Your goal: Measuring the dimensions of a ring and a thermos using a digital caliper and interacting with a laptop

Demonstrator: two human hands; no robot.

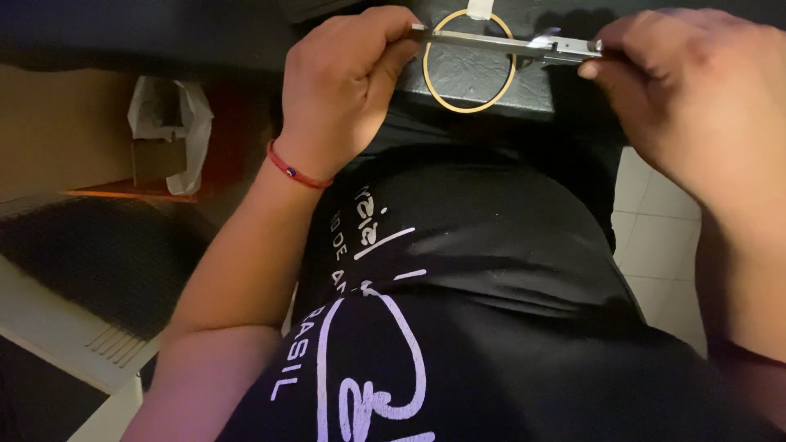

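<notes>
Left hand [348,82] pinches one end of a thin metal strip [508,42]; right hand [696,90] pinches the other end, fingers closed on it. Strip held level just above a tan rubber band [469,61] lying on the dark table [524,94].

Risk, as a judgement: both grips are fingertip-only, so a slip could drop the strip or nudge the band off the near edge.

Table surface dark, textured. Pale tiled floor [655,237] at right; crumpled white bag [168,131] at left. Lighting dim.

We see a slim metal bar [508,42], silvery and level, held by its two ends above a yellow ring [469,61] lying flat.
</notes>
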